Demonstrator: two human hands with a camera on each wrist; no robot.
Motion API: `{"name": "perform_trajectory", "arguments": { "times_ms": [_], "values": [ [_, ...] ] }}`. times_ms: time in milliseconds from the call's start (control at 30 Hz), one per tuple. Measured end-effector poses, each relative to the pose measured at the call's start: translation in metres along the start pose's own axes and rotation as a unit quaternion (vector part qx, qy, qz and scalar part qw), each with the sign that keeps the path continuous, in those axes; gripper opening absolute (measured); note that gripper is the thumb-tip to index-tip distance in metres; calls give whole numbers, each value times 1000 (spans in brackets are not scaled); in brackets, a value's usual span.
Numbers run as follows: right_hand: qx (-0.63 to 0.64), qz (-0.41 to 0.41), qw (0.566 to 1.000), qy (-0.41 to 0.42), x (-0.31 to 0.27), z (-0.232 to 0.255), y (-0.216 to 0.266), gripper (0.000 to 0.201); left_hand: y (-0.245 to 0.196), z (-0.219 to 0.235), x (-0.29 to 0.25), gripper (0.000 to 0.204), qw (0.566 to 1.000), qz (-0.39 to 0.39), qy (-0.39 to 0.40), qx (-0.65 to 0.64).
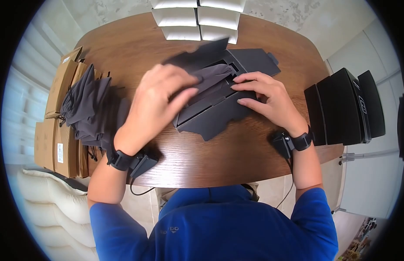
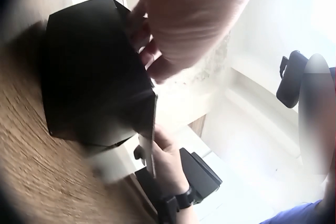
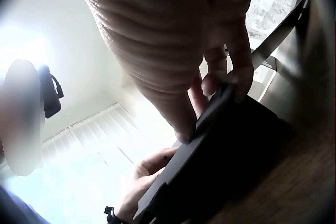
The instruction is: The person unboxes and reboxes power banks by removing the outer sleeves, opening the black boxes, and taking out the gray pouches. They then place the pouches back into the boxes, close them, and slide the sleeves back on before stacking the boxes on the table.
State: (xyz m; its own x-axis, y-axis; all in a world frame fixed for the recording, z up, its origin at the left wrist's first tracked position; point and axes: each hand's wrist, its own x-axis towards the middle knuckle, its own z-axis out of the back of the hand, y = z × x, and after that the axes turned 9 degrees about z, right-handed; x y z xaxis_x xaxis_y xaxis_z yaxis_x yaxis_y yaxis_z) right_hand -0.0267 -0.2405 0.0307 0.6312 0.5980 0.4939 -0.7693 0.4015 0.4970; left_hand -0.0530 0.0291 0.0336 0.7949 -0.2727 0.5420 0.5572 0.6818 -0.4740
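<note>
An unfolded black box lies on the table, its lid and side flaps spread out. In it lies a dark grey cloth pouch, running toward the far right corner. My left hand hovers over the box's left part, blurred, with index finger and thumb apart beside the pouch; its other fingers are hidden behind the box in the left wrist view. At the box's right side, my right hand holds the near wall, fingers over the inside and thumb on the outer flap. The box's dark side fills much of the right wrist view.
At the left, dark grey drawstring pouches lie in a heap by brown cardboard boxes. Black boxes stand at the table's right edge. White open bins are stacked at the back of the wooden table.
</note>
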Motion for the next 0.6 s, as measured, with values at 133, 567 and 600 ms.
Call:
{"name": "perform_trajectory", "arguments": {
  "times_ms": [133,567,600],
  "values": [
    [33,-22,998,55,-2,0,8,27,10,0,0,24,994,96,2,50],
    [4,28,998,60,-5,-3,12,30,30,1,5,12,788,295,-199,-503],
    [4,28,998,63,-5,-2,13,30,32,2,5,12,789,294,-202,-500]
  ]
}}
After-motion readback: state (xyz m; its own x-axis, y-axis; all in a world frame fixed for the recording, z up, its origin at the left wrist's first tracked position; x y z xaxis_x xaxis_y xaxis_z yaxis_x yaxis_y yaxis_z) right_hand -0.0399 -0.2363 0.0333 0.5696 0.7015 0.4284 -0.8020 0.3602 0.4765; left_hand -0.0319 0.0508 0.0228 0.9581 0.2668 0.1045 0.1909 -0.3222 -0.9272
